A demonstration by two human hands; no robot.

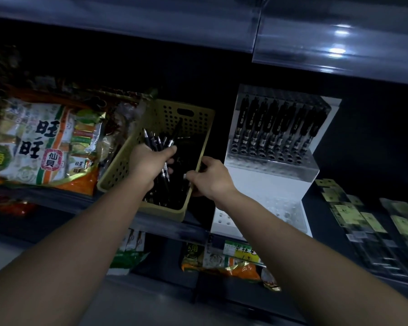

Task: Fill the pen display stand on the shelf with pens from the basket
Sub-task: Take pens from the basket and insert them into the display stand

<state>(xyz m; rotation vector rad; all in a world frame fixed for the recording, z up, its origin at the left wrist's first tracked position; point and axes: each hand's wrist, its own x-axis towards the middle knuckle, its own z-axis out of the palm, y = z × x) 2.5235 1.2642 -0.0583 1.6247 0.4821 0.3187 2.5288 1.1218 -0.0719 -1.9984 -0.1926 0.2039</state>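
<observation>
From the lower corners of the frame two bare forearms reach up and inward, converging over the basket (193, 118) at mid-frame. The left hand (146, 164) is knuckles-up over the basket's left half, its fingers curled tight round a bundle of pens (159, 143). The pens' tips fan upward past the thumb and their lower ends poke out beneath the palm. The right hand (213, 178) sits just right of it, over the basket's right rim. Its thumb and forefinger are pressed together on what looks like a single pen (186, 176); only the pale tip shows clearly, and the other fingers are curled under, hidden in shadow.

The basket is yellow plastic with perforated walls and a handle slot in its far wall. It stands on the dark shelf (151, 220), tilted in the picture, and loose pens (172, 196) lie in its dim bottom, too dark to count.

Just right of the basket, on the same shelf, stands the pen display stand (264, 182), white with clear stepped tiers. Its near, lower tier shows rows of holes. Its far, upper tier holds a row of black pens (276, 123) standing upright side by side, clips toward the camera.

Left of the basket lies a large snack bag (38, 142) printed in white, green and orange. At the right edge, flat packets (353, 215) lie in rows. Below the shelf edge, more snack bags (222, 262) show. Farthest off, along the top of the frame, runs the upper shelf's clear front strip (339, 43), catching highlights.
</observation>
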